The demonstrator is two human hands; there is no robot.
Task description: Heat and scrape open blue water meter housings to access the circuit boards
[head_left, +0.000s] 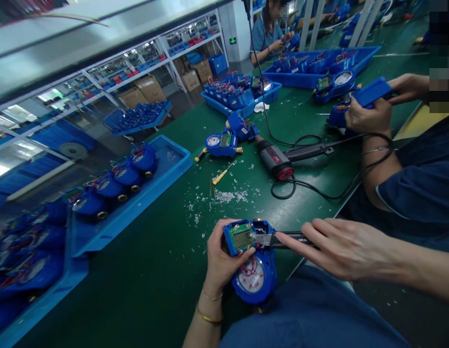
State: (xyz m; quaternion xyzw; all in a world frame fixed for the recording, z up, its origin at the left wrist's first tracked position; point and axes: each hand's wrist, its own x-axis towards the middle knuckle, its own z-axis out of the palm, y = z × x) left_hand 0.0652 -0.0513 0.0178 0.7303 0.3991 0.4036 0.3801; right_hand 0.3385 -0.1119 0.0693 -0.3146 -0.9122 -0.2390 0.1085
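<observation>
Close above the near edge of the green bench point(155, 275), I hold a blue meter point(270, 275) before my body, its round dial point(253, 280) toward me and its small grey display point(243, 239) on the far side of the dial; the fingers of my left hand point(223, 265) are clamped on the display's housing from the left, with the thumb over its near edge; the fingers of my right hand point(342, 247) are closed around a black-handled tool point(291, 239), index finger stretched along it, and its flat, pale tip lies at the housing, just right of the display; thin red wires point(252, 265) loop over the dial. Beyond my left hand, white scraps point(229, 196) lie strewn on the bench; just past them is a yellow-handled screwdriver point(220, 177), and farther off another meter point(222, 145) with its own display; a heat gun point(275, 160) lies to the right of that, its nozzle pointing away from me; along the left, a blue tray point(137, 205) carries a row of meters point(125, 174); at my right, a co-worker's hands point(371, 116) hold a blue box-shaped part point(372, 92).
</observation>
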